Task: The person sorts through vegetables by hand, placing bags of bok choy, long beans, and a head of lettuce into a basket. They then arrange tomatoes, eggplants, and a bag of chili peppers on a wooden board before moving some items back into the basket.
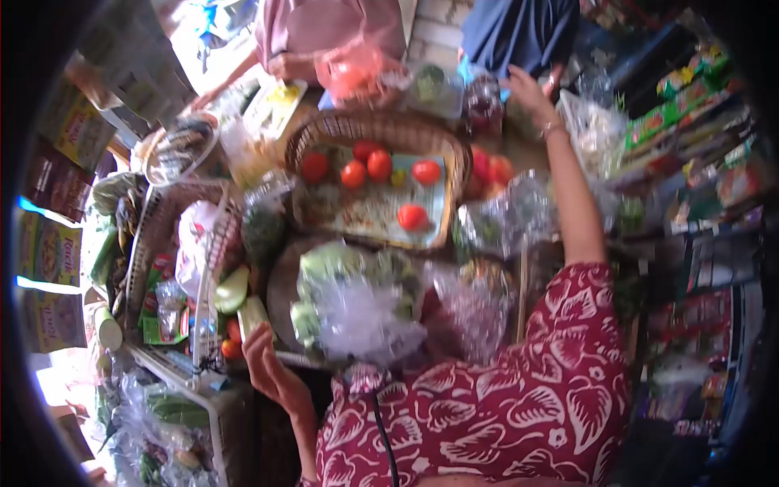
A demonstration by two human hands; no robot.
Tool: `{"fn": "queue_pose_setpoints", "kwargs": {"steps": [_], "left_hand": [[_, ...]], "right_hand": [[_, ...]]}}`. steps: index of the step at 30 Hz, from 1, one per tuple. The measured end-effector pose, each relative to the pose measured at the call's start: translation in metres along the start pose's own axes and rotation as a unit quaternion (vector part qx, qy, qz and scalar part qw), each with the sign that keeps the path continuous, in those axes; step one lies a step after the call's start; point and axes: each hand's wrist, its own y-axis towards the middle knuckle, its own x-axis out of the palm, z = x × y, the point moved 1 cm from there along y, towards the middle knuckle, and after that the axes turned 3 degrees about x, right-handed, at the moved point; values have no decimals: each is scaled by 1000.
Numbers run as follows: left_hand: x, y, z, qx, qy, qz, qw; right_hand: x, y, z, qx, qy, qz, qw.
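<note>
Over the far edge of the crowded stall, out goes the right hand (531,99), arm at full stretch, a bracelet (553,128) at the wrist! Its fingers point away from the body, just beside a plastic bag of dark produce (484,109); whether they pinch anything, we cannot tell from up here. Down at the near side, the left hand (274,369) hangs with its fingers loosely bent and slightly spread, nothing visible in its grasp, close to a pale cut vegetable (253,312) and a couple of red tomatoes (232,349).

Centre stage, a wicker basket (357,124) shows six tomatoes (378,165) scattered on its lining, most at the far end, one alone near the front right. Just this side of it, leafy greens (333,264) bulge in clear plastic, with a bag of small reddish produce (475,316) right alongside. Red fruit (491,168) sits off the basket's right end.

And across the counter, company: a person in pink (333,32) behind an orange plastic bag (357,69), and a person in dark blue (519,32) beyond the outstretched hand. Hanging packets (53,252) line the left flank.
</note>
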Motion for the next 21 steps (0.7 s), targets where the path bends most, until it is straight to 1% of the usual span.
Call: {"fn": "queue_pose_setpoints", "kwargs": {"steps": [1, 3, 4, 5, 6, 8, 9, 10, 11, 13, 15, 16, 17, 18, 19, 21], "left_hand": [[2, -4, -2, 12, -34, 1, 999], [2, -8, 1, 18, -50, -19, 998], [1, -10, 1, 19, -53, -28, 998], [0, -12, 1, 22, -54, -31, 998], [0, -13, 2, 11, -67, -35, 997], [0, -13, 4, 3, -82, -42, 996], [-1, -13, 5, 2, -89, -47, 995], [1, -12, 7, 1, -97, -55, 994], [2, -11, 9, 2, -100, -64, 993], [7, -10, 13, -1, -102, -77, 992], [12, -10, 14, 3, -122, -109, 986], [16, -10, 15, 23, -132, -119, 984], [19, -9, 14, 44, -140, -125, 981], [17, -10, 12, 27, -149, -138, 979], [20, -9, 14, 29, -151, -142, 978], [22, -8, 18, 53, -152, -150, 975]], "right_hand": [[-5, -47, -70, 27, 87, -67, 994], [-8, -83, -82, 65, -7, -116, 991], [0, -114, -96, 27, 122, -168, 978], [9, -132, -88, 51, 115, -241, 962], [15, -156, -77, 36, 78, -273, 958], [32, -218, -100, -22, -17, -365, 930], [49, -238, -72, -10, -67, -387, 919], [58, -266, -61, -85, -188, -381, 901], [73, -287, -62, -96, -255, -346, 898], [87, -316, -65, -74, -267, -297, 914], [86, -322, -60, -70, -211, -311, 924], [80, -320, -62, -60, -202, -330, 920], [73, -317, -63, -75, -210, -319, 921], [62, -310, -65, -67, -136, -332, 931], [49, -300, -68, -60, -62, -343, 936], [22, -283, -74, 18, -8, -255, 967]]}}
